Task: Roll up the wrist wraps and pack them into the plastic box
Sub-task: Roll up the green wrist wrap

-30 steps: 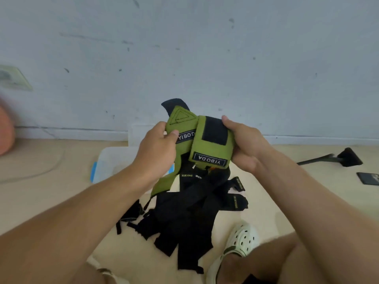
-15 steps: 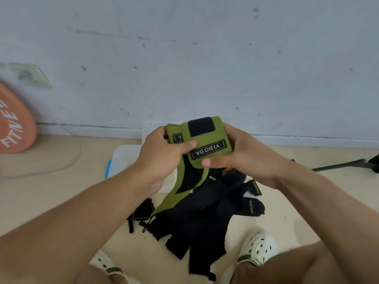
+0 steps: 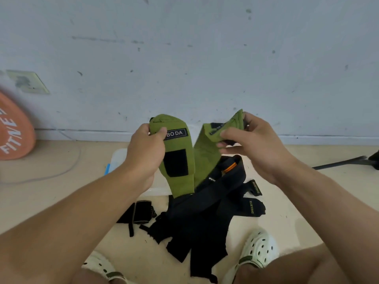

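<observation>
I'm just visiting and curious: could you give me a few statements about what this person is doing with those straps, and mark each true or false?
1. Each hand holds part of a green wrist wrap. True: the left hand pinches one end, the right hand the other.
2. The green wrap is rolled tight. False: it hangs open between the hands.
3. Black straps lie piled on the floor. True.
4. The plastic box sits on the person's lap. False: it is on the floor behind the left hand.
5. The person is barefoot. False: white clogs show.
</observation>
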A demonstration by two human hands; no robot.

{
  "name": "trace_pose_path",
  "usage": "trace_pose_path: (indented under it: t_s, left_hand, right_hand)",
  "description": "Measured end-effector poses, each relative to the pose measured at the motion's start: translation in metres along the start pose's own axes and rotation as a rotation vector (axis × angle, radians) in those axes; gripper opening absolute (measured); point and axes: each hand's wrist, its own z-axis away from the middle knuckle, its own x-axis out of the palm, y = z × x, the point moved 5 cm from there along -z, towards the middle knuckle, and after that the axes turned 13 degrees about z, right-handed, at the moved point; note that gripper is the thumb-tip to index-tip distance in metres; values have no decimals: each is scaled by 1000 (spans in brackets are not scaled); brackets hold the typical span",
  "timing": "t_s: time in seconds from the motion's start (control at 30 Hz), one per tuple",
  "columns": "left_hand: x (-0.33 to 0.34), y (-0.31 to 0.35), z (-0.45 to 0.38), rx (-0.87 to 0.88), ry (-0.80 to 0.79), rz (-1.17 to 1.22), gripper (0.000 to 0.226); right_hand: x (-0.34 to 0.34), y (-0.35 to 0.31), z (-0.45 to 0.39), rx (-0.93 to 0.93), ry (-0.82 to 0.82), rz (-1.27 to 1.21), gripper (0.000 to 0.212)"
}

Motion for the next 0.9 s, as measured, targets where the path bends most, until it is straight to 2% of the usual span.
trace_pose_path:
  t_s: [0.1,0.17,0.3,0.43,0.53,0.6,0.73,0.83,0.9]
  left_hand:
    - [2,8,5,65,-67,-8,8]
    - [9,11,11,88,-187,-36,7]
    - [24,9,21,137,-447,-166,6]
    - [32,1,25,116,-623,-312,9]
    - [36,-2,28,124,-686,-279,18]
    - [39,-2,30,132,-722,-237,22]
    - [38,2,27,197,-619,-212,8]
    - [37,3,26,226,-517,-215,10]
    - [37,1,26,216,-509,-214,11]
  right_hand:
    - [-17,8,-6,31,38,279,16]
    - [-22,12,-6,34,29,499,14]
    - [-20,7,-3,-85,5,589,10]
    - [-15,-1,-1,-225,-67,472,13]
    - [-15,-6,1,-260,-94,303,33]
    - [-13,-8,2,-247,-129,198,33]
    - [-6,-6,4,-163,-197,12,28]
    - [-1,-3,6,-50,-259,-104,38]
    - [4,-2,9,-11,-277,-167,42]
